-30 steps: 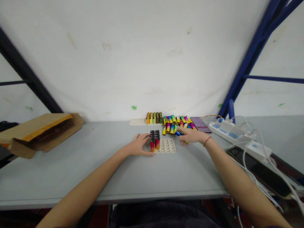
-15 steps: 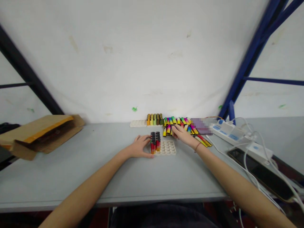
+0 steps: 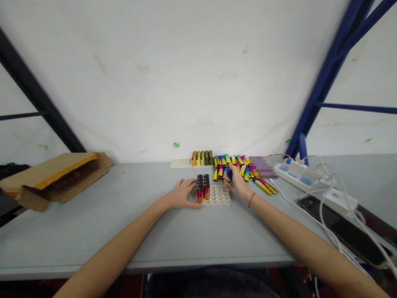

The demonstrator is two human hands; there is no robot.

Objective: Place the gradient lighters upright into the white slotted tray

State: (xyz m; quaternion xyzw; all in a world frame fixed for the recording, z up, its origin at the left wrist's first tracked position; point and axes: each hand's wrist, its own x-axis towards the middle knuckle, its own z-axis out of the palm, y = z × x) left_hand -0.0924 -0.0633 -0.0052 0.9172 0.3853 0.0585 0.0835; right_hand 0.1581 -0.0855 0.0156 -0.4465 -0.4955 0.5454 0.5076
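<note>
My left hand (image 3: 182,193) rests on the table with its fingers spread, thumb by the front left corner of a white tray (image 3: 221,198) with round holes. Two rows of red lighters (image 3: 200,194) with black tops stand upright at the tray's left side, close to my fingertips. My right hand (image 3: 238,182) is closed on a blue lighter (image 3: 230,174), held tilted just past the tray's back right corner. Colourful lighters (image 3: 221,160) lie in a spread behind and beside my right hand.
At the back, another white tray (image 3: 180,163) stands by the wall, next to upright yellow-to-green lighters (image 3: 202,158). Loose lighters (image 3: 266,187) lie right. A power strip (image 3: 313,179), cables and a phone (image 3: 341,229) occupy the right side; an open cardboard package (image 3: 71,174) lies left.
My right hand has come back from the spread of lighters toward the tray, and a blue lighter now shows in its fingers. The left hand stays by the tray.
</note>
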